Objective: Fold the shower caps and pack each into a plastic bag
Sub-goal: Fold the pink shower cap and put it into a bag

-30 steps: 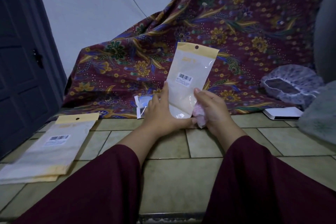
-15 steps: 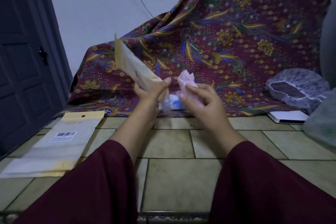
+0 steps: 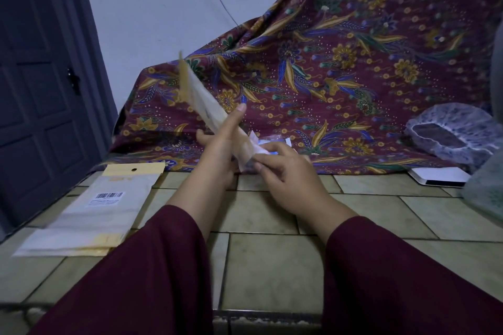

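- Left hand (image 3: 220, 141) holds a plastic bag (image 3: 202, 102) tilted edge-on, yellow header up and to the left, mouth end down by the right hand; thumb lies along the near face, fingers behind, so the bag is pinched flat between them. Probably angled this way to aim the mouth at the cap.
- Right hand (image 3: 285, 171) has its fingers curled around a folded pink shower cap (image 3: 254, 144), pushing it at the bag's lower end. How far in it is cannot be told; the spot is blurred.
- Versus half a second ago: the cap was held up clear of the bag, now it touches the opening; the bag's tilt is much the same.
- A second ago the bag faced the camera upright, barcode showing.
- Spare bags (image 3: 89, 212) lie stacked flat on the tile floor (image 3: 272, 266) at left, within reach.
- Another unfolded shower cap (image 3: 451, 133) sits far right against the patterned cloth (image 3: 353, 62), not yet packed.
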